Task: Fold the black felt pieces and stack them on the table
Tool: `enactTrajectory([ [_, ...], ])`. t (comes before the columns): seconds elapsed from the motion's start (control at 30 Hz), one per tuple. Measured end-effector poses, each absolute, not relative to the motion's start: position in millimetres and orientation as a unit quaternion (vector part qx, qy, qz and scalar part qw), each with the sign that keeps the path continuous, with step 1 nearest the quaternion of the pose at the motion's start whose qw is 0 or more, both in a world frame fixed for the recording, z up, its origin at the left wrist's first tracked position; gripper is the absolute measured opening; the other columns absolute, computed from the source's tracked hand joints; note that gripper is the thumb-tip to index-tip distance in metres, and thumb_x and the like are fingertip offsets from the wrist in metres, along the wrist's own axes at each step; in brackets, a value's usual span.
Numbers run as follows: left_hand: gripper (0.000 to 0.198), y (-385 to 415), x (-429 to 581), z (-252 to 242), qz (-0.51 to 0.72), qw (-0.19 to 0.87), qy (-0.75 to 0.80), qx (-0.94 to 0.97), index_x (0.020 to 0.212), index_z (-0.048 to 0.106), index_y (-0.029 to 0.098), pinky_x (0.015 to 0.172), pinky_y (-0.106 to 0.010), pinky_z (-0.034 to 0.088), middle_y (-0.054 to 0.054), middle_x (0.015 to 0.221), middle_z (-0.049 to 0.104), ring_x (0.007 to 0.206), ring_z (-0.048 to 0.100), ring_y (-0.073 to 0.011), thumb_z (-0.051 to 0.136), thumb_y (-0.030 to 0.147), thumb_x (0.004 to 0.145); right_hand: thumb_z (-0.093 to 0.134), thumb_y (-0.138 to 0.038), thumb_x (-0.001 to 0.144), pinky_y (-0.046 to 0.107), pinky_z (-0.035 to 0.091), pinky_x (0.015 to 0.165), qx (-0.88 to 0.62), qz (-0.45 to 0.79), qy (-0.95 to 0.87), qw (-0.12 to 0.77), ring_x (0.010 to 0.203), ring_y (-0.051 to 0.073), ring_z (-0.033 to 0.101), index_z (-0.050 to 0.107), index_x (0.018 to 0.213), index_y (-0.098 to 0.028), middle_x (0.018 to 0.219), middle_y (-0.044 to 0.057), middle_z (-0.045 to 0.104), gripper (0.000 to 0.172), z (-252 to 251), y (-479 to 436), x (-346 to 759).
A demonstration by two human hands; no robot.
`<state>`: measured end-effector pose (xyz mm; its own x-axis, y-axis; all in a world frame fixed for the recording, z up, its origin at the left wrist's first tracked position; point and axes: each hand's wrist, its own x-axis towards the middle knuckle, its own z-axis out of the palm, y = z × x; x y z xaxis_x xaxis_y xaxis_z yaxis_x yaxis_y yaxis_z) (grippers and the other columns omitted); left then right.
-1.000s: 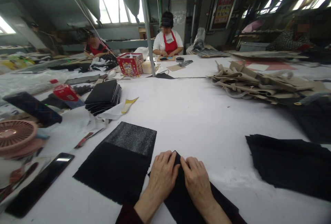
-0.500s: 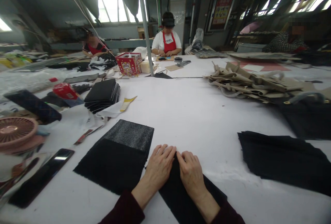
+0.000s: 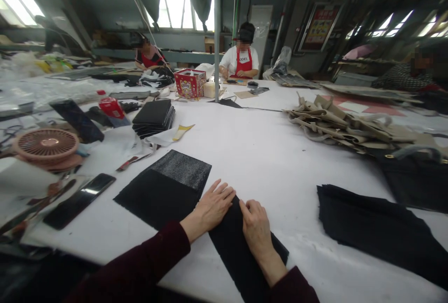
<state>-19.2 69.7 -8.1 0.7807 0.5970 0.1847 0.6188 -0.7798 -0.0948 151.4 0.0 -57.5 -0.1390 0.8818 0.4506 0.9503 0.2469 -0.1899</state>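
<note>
My left hand (image 3: pixel 215 204) lies palm down across the top left edge of a folded black fabric piece (image 3: pixel 227 240), its fingers stretched out. On the right side of the same piece rests my right hand (image 3: pixel 257 228), fingers bent and the index finger reaching toward the upper edge. The undersides of both hands are hidden. Left of the fabric piece lies a black fabric panel (image 3: pixel 157 198) with a speckled grey strip (image 3: pixel 184 168) along its far end; my left hand is close to its right corner.
Black cloth pieces (image 3: pixel 378 228) lie on the right, beyond them a heap of beige straps (image 3: pixel 350 121). At left are a phone (image 3: pixel 80 200), a pink fan (image 3: pixel 47 147) and stacked black pieces (image 3: pixel 154 116). A pole (image 3: pixel 216 37) rises mid-table. A co-worker (image 3: pixel 241 58) sits opposite.
The view has swung left and down a little. My right hand has drawn slightly back from the fabric's top edge, and the two hands are farther apart.
</note>
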Motion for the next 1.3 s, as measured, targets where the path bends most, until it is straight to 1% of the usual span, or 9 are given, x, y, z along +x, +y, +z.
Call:
enactTrajectory([
  [0.13,0.034,78,-19,-6,-0.061,0.089,-0.309,-0.945,0.13,0.052,0.017,0.119,-0.044,0.016,-0.007,0.125,0.058,0.131,0.041,-0.0227,0.044,0.025,0.098,0.046,-0.007,0.093,0.032,0.037,0.075,-0.614,-0.066,-0.75,0.237,0.086,0.021,0.048,0.061,0.119,-0.016,0.089,0.007,0.054,0.031,-55,7,152],
  [0.3,0.043,75,-19,-7,-0.054,0.089,-0.297,-0.949,0.135,0.048,0.022,0.118,-0.044,0.016,-0.007,0.131,0.054,0.13,0.042,-0.0234,0.051,0.019,0.092,0.047,-0.007,0.092,0.032,0.037,0.075,-0.612,-0.074,-0.75,0.239,0.087,0.02,0.048,0.06,0.12,-0.017,0.089,0.006,0.054,0.033,-54,2,158],
  [0.47,0.046,70,-16,-3,-0.045,0.085,-0.29,-0.952,0.135,0.048,0.021,0.118,-0.044,0.015,-0.007,0.129,0.054,0.128,0.041,-0.0233,0.051,0.016,0.089,0.047,-0.007,0.093,0.031,0.036,0.077,-0.614,-0.066,-0.749,0.24,0.088,0.02,0.048,0.061,0.119,-0.017,0.09,0.007,0.055,0.032,-54,-7,163],
  [0.57,0.049,68,-13,-3,-0.031,0.084,-0.278,-0.956,0.135,0.047,0.016,0.118,-0.042,0.014,-0.009,0.123,0.057,0.124,0.044,-0.0228,0.051,0.014,0.087,0.047,-0.006,0.092,0.031,0.036,0.077,-0.612,-0.065,-0.751,0.239,0.087,0.02,0.048,0.061,0.119,-0.016,0.09,0.007,0.054,0.032,-54,-12,166],
  [0.73,0.056,63,-10,-7,-0.021,0.087,-0.266,-0.96,0.14,0.043,0.021,0.115,-0.042,0.02,-0.008,0.122,0.056,0.119,0.047,-0.0231,0.054,0.016,0.085,0.048,-0.006,0.092,0.032,0.036,0.078,-0.607,-0.065,-0.755,0.24,0.087,0.021,0.047,0.061,0.118,-0.016,0.09,0.006,0.054,0.031,-54,-22,173],
  [0.83,0.054,60,-9,-7,-0.025,0.093,-0.271,-0.958,0.138,0.045,0.022,0.113,-0.042,0.023,-0.009,0.124,0.055,0.12,0.046,-0.0243,0.054,0.016,0.085,0.047,-0.005,0.091,0.032,0.036,0.076,-0.606,-0.068,-0.754,0.243,0.087,0.021,0.048,0.061,0.118,-0.016,0.09,0.006,0.054,0.032,-53,-26,175],
  [1.03,0.051,55,-3,-4,-0.033,0.079,-0.251,-0.964,0.136,0.047,0.018,0.113,-0.04,0.023,-0.009,0.123,0.058,0.119,0.047,-0.0227,0.053,0.015,0.086,0.047,-0.005,0.091,0.032,0.036,0.076,-0.602,-0.073,-0.757,0.245,0.086,0.021,0.048,0.06,0.119,-0.017,0.089,0.006,0.054,0.033,-52,-35,181],
  [1.17,0.055,51,1,-5,-0.034,0.085,-0.248,-0.964,0.139,0.044,0.025,0.112,-0.04,0.025,-0.007,0.123,0.057,0.118,0.049,-0.0222,0.053,0.013,0.086,0.046,-0.005,0.091,0.032,0.036,0.076,-0.604,-0.078,-0.754,0.244,0.086,0.02,0.048,0.06,0.117,-0.018,0.089,0.006,0.054,0.032,-52,-43,187],
  [1.3,0.051,47,6,-4,-0.037,0.095,-0.24,-0.965,0.136,0.047,0.022,0.111,-0.041,0.026,-0.009,0.124,0.056,0.119,0.048,-0.0234,0.054,0.013,0.087,0.047,-0.006,0.092,0.032,0.036,0.076,-0.606,-0.075,-0.754,0.242,0.086,0.02,0.048,0.061,0.116,-0.018,0.089,0.006,0.054,0.03,-52,-50,192],
])
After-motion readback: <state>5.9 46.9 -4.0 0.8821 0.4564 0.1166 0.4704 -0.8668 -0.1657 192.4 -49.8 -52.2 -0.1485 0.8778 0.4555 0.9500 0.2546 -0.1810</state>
